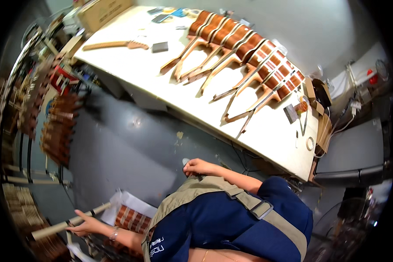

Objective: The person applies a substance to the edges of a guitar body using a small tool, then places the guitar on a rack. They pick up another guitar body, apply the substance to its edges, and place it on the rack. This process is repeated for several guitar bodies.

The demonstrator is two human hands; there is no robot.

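My left hand reaches out at the lower left and grips a cream-coloured padded rail of a rack, its thumb on the upper side. Below that arm, glossy brown guitar bodies with pale edges stand in a row beside white sheeting. My right hand is in front of my tan apron, fingers curled together. Whatever it may hold is hidden; a small grey shape, perhaps a shoe tip, shows beside its fingertips.
Across the white workbench, several guitar bodies stand on edge, necks pointing towards me. A loose guitar neck and a dark block lie left of them. A tape roll lies near the right end. Racks of wooden parts line the left.
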